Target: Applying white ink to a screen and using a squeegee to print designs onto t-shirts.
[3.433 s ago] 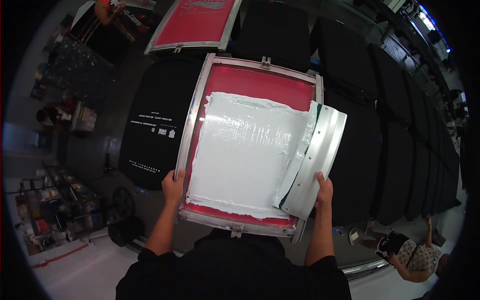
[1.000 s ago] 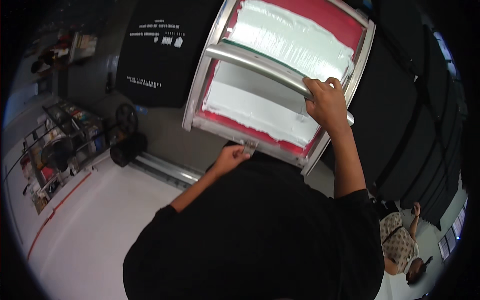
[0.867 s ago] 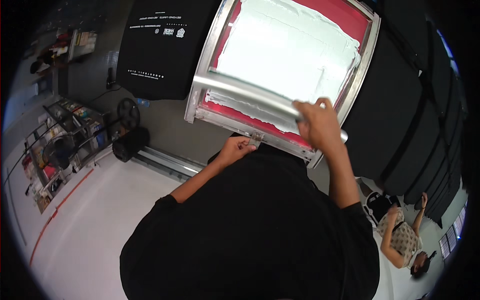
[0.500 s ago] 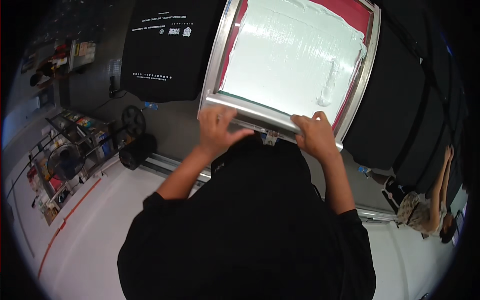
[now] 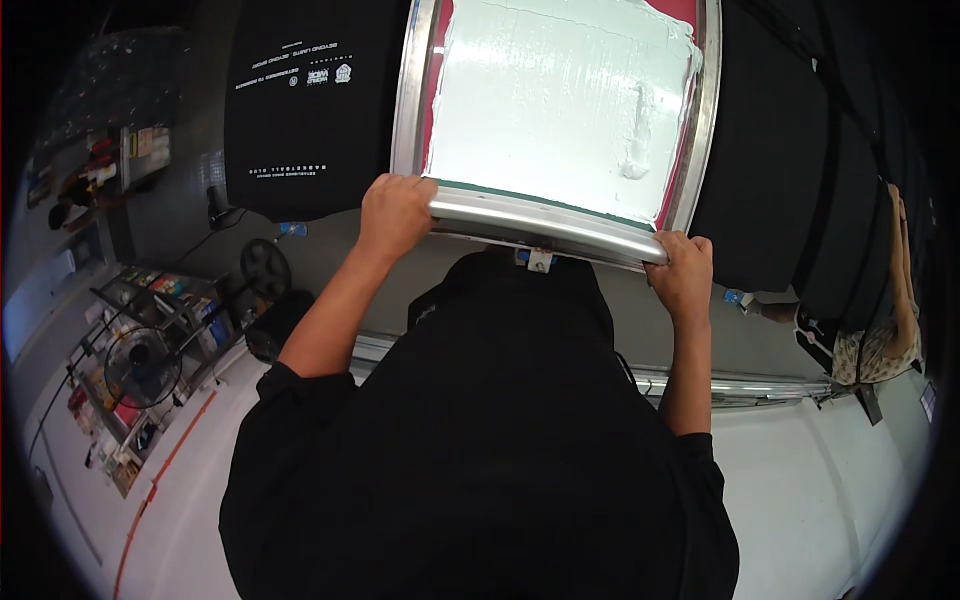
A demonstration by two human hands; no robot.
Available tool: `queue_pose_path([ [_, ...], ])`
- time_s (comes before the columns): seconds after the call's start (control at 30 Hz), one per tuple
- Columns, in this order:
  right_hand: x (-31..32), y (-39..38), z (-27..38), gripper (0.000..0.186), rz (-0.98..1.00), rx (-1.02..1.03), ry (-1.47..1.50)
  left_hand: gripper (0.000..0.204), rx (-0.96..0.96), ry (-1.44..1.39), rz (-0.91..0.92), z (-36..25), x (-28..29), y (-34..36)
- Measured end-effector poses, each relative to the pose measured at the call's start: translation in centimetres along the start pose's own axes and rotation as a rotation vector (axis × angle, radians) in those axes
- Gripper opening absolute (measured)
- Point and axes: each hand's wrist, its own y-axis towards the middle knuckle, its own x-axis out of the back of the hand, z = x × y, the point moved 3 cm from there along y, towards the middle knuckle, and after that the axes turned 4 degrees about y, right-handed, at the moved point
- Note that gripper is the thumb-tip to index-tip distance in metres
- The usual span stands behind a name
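Observation:
A printing screen with an aluminium frame (image 5: 704, 110) and red mesh (image 5: 675, 12) carries a broad spread of thick white ink (image 5: 555, 100). Along its near edge lies a long aluminium squeegee (image 5: 540, 220) with a green blade, tilted slightly down toward the right. My left hand (image 5: 398, 210) grips its left end and my right hand (image 5: 680, 272) grips its right end, both with fingers wrapped over it. A small metal clamp (image 5: 538, 260) shows below the frame's middle.
Black fabric with white printing (image 5: 300, 120) lies left of the screen; more black pieces (image 5: 760, 170) line the right. At far right a co-worker (image 5: 880, 340) reaches up to them. A fan (image 5: 142, 365), a cluttered rack (image 5: 170, 290) and a metal rail (image 5: 730, 385) are around me.
The squeegee has come down the screen to the near edge. My left hand has left the clamp, opened above the squeegee's left part, and now closed on its end.

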Motion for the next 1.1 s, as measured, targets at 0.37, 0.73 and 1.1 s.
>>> queue_pose_path([
  [0.37, -2.5, -1.0, -0.2, 0.032, 0.045, -0.083, -0.039, 0.008, -0.123, -0.029, -0.284, -1.2, -1.4, -1.9],
  [0.73, -2.9, 2.8, -1.4, 0.025, -0.21, -0.091, -0.094, 0.012, -0.042, 0.01, -0.238, -0.2, -2.3, 3.0],
  [1.1, 8.3, 31.7, -7.3, 0.031, -0.097, -0.122, -0.242, 0.033, -0.004, 0.213, 0.054, 6.9, 2.9, 35.5],
])
